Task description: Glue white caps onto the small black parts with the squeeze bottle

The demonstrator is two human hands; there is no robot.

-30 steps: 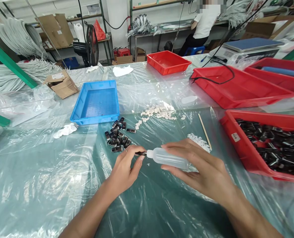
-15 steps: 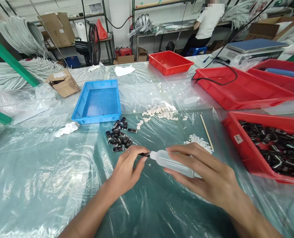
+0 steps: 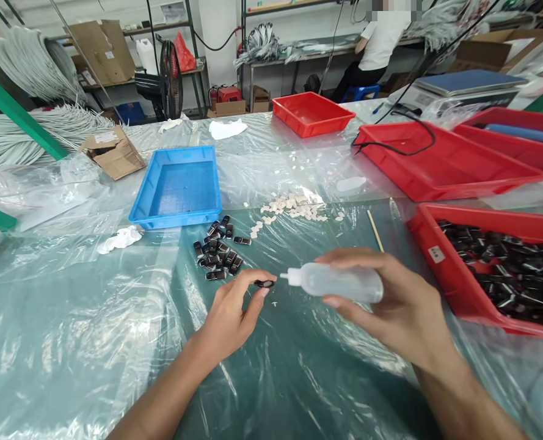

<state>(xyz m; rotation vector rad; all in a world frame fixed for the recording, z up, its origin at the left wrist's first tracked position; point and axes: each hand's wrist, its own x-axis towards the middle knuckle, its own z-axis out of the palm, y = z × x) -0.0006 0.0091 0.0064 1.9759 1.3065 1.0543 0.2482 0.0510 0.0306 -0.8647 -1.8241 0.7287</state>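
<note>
Between the thumb and forefinger of my left hand [image 3: 236, 313] is a small black plastic piece [image 3: 265, 283], its flat side partly hidden by my fingertips. My right hand [image 3: 393, 305] grips a translucent squeeze bottle [image 3: 342, 282], held nearly level with its thin nozzle pointing left. The nozzle tip is just right of the black piece, with a small gap between them. Beyond my left hand lies a heap of similar black pieces [image 3: 218, 247]. Pale flat chips [image 3: 294, 206] are scattered farther back.
A blue tray [image 3: 138, 214] stands at back left. On the right, a red bin [image 3: 470, 308] holds many black parts, with other red trays [image 3: 390, 160] behind it. A thin stick [image 3: 375, 231] lies near my right hand. A person [image 3: 381, 43] sits in the background.
The squeeze bottle has drawn back to the right, its nozzle coming away from the black piece. My right hand has lifted and turned slightly; my left hand still pinches the piece.
</note>
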